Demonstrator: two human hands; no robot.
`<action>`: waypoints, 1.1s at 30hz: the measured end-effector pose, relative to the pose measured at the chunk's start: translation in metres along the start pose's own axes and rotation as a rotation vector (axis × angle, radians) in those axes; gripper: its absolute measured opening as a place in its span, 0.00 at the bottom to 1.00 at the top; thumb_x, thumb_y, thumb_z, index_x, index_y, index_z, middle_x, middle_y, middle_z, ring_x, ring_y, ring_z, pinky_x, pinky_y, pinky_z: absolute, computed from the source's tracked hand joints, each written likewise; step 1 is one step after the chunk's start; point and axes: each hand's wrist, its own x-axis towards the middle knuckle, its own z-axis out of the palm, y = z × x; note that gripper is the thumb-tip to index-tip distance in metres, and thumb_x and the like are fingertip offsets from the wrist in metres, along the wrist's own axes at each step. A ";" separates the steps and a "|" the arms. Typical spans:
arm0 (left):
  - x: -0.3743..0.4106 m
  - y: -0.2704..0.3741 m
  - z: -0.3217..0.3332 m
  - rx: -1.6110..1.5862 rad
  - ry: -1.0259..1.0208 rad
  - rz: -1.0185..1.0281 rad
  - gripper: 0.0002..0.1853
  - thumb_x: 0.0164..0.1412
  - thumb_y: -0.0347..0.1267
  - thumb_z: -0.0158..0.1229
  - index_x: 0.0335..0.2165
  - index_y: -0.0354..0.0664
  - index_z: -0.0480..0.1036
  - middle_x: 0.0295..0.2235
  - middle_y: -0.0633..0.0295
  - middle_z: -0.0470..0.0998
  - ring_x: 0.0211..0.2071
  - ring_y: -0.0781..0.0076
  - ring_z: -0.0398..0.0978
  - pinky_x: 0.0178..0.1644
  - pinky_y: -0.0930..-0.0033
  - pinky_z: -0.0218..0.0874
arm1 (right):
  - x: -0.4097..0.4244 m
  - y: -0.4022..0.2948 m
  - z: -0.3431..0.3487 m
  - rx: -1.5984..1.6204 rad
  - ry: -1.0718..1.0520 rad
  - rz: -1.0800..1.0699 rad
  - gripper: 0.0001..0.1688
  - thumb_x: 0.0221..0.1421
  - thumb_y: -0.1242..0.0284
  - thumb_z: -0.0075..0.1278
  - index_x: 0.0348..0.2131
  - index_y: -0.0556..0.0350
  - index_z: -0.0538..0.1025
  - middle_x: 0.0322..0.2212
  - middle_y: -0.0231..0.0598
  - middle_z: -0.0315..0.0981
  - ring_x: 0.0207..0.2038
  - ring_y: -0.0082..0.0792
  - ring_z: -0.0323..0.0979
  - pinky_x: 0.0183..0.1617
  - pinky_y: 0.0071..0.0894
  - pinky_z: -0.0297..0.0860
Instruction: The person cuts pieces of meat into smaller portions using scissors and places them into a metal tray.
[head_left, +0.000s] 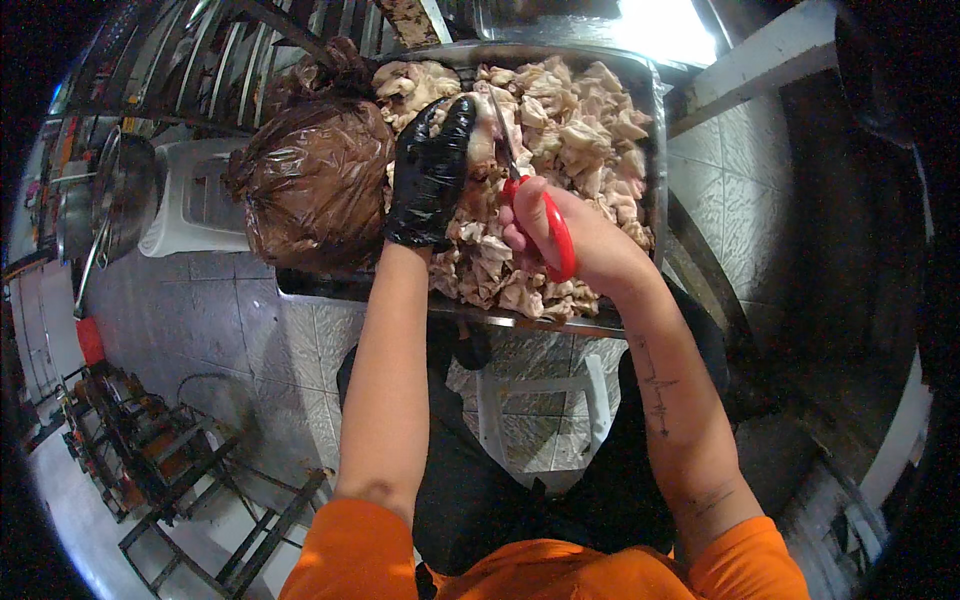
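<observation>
My left hand (431, 176), in a black disposable glove, grips a pale piece of meat (481, 142) that looks like skin or fat. Red-handled scissors (559, 238) are in my bare right hand (586, 238), with the metal blades pointing away from me and lying against that piece. Whether the blades are parted is hard to make out. Both hands are over a large metal tray (661, 150) heaped with pale cut pieces (585, 135). A bigger uncut-looking lump (416, 84) lies at the tray's far left, partly behind my glove.
A full brown plastic bag (319, 180) rests at the tray's left side. Beyond it stands a white plastic stool or chair (199, 196). A dark metal rack frame (225, 517) is at lower left. A white beam (757, 64) slants past the tray's far right corner.
</observation>
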 end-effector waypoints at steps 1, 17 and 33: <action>-0.003 -0.001 0.000 0.045 0.008 0.020 0.20 0.55 0.22 0.48 0.48 0.39 0.66 0.42 0.47 0.72 0.43 0.52 0.71 0.48 0.59 0.62 | 0.000 -0.001 0.002 -0.061 0.006 -0.058 0.35 0.54 0.39 0.36 0.26 0.54 0.65 0.21 0.25 0.60 0.20 0.16 0.57 0.23 0.16 0.57; 0.004 0.001 -0.005 0.017 -0.028 -0.035 0.26 0.52 0.21 0.46 0.51 0.46 0.65 0.43 0.49 0.71 0.44 0.51 0.70 0.50 0.59 0.61 | -0.002 -0.001 0.000 0.021 -0.053 0.043 0.39 0.50 0.35 0.34 0.25 0.54 0.65 0.20 0.26 0.60 0.20 0.18 0.59 0.23 0.18 0.60; 0.007 0.001 -0.008 -0.007 -0.050 0.012 0.19 0.55 0.23 0.49 0.47 0.44 0.69 0.44 0.52 0.72 0.44 0.55 0.70 0.49 0.61 0.62 | -0.001 0.006 0.000 0.058 0.032 -0.036 0.36 0.50 0.37 0.38 0.24 0.53 0.66 0.15 0.24 0.60 0.16 0.17 0.59 0.18 0.18 0.56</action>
